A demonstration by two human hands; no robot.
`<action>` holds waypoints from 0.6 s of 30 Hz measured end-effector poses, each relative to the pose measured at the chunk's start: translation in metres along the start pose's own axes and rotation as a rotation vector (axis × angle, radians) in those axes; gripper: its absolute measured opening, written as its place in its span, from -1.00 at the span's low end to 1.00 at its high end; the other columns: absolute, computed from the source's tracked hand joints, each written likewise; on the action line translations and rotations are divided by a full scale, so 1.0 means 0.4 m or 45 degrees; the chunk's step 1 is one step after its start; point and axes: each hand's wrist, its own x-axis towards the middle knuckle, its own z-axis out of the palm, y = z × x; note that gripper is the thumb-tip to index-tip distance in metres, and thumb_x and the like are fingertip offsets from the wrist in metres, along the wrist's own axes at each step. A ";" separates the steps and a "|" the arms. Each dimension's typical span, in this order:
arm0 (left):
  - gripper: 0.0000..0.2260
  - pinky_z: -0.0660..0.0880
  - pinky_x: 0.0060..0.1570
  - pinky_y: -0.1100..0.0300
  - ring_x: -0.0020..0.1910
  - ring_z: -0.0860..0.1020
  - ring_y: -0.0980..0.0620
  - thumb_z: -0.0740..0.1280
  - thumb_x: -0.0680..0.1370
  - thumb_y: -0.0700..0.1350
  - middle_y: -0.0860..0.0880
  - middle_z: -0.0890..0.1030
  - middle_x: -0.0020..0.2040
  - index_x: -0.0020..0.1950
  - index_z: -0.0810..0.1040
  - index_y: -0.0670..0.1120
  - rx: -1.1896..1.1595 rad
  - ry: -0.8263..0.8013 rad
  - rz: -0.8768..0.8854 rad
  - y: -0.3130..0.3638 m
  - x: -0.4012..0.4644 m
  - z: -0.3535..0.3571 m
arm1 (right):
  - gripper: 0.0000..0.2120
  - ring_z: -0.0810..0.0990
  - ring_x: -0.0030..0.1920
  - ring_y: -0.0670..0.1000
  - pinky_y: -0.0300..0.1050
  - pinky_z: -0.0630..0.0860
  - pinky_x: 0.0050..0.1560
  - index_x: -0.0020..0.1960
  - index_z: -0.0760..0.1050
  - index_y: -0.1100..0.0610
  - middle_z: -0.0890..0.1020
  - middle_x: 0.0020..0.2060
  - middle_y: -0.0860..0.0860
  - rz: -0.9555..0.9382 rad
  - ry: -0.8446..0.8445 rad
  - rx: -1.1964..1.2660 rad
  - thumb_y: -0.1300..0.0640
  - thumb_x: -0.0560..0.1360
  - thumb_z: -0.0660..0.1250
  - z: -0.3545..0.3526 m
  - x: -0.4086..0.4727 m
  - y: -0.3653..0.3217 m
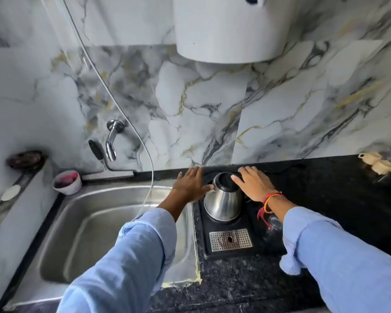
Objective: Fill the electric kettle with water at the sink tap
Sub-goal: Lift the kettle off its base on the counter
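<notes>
A steel electric kettle [221, 204] with a black lid stands on a black base tray [230, 247] on the dark counter, just right of the sink [95, 233]. My left hand [191, 185] is spread flat beside the kettle's left side, thumb touching its upper body. My right hand [253, 184] lies on the kettle's right side, index finger resting on the black lid. Neither hand grips it. A chrome tap [112, 138] juts from the marble wall above the sink's back left; no water runs.
A thin tube [131, 123] hangs down the wall into the sink. A white cup [67, 182] with pink contents and a black-handled tool [96, 151] sit at the sink's back left. A white appliance [230, 30] hangs overhead. Garlic [377, 164] lies at the counter's back right.
</notes>
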 end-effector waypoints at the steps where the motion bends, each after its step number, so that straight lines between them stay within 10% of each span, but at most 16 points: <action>1: -0.17 0.02 0.60 -0.15 0.67 0.02 -0.09 0.16 0.58 0.32 -0.13 0.03 0.69 0.67 -0.02 -0.14 0.016 -0.044 0.020 0.007 0.014 0.022 | -0.50 0.52 0.31 0.25 0.14 0.43 0.34 0.31 0.50 0.22 0.62 0.26 0.22 0.019 -0.025 0.032 -0.17 0.68 0.13 0.019 0.014 0.013; 11: 0.23 0.25 0.54 -0.14 0.62 0.17 -0.19 0.46 0.33 0.38 -0.23 0.07 0.66 0.65 -0.16 -0.26 0.028 -0.125 -0.008 0.075 0.080 0.141 | -0.48 0.63 0.11 0.28 0.19 0.55 0.09 -0.07 0.38 0.09 0.67 0.05 0.25 0.048 -0.234 0.426 -0.37 0.63 0.02 0.090 0.081 0.075; 18: -0.02 0.52 0.25 -0.20 0.36 0.49 -0.26 0.63 0.23 0.22 -0.21 0.43 0.37 0.45 0.26 -0.18 -0.202 -0.048 -0.111 0.095 0.102 0.155 | -0.37 0.61 -0.13 0.19 0.08 0.48 -0.14 -0.19 0.36 0.02 0.63 -0.21 0.07 0.081 -0.266 0.554 -0.59 0.37 0.20 0.102 0.100 0.080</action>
